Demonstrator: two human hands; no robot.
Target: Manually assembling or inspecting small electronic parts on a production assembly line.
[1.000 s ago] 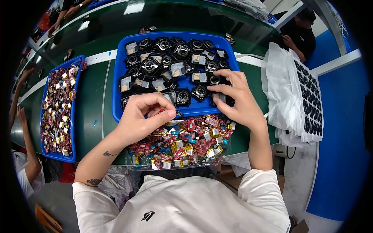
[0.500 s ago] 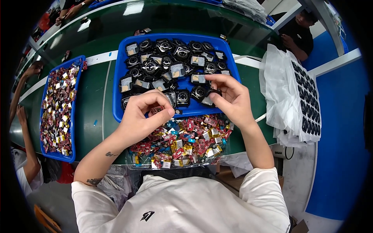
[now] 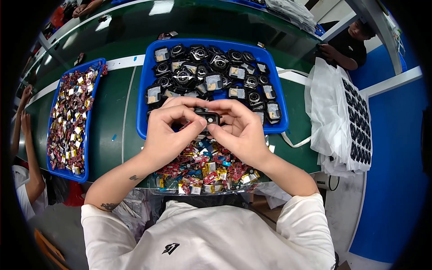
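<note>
My right hand [image 3: 240,132] grips a small black watch case [image 3: 210,118] between thumb and fingers. My left hand [image 3: 168,130] is closed against the case's left side, its thumb and fingertips touching it. A red circuit board [image 3: 186,126] shows in part between the left thumb and fingers; the rest is hidden. Both hands are over the near edge of a blue tray [image 3: 284,105] holding many watch cases, some showing round backs, others grey open insides. Below them, a clear plastic tray [image 3: 157,191] holds a heap of red circuit boards with small yellow and silver batteries [image 3: 211,167].
A long blue tray [image 3: 50,155] of similar boards stands at left on the green table [image 3: 112,112]. At right lie white sheets [image 3: 321,117] beside rows of black parts [image 3: 357,121]. Another person [image 3: 346,47] sits at far right; others' arms [image 3: 29,148] show at left.
My right hand has moved left and toward me with the watch case, meeting my left hand. The left hand stays closed on the circuit board. The view has shifted slightly.
</note>
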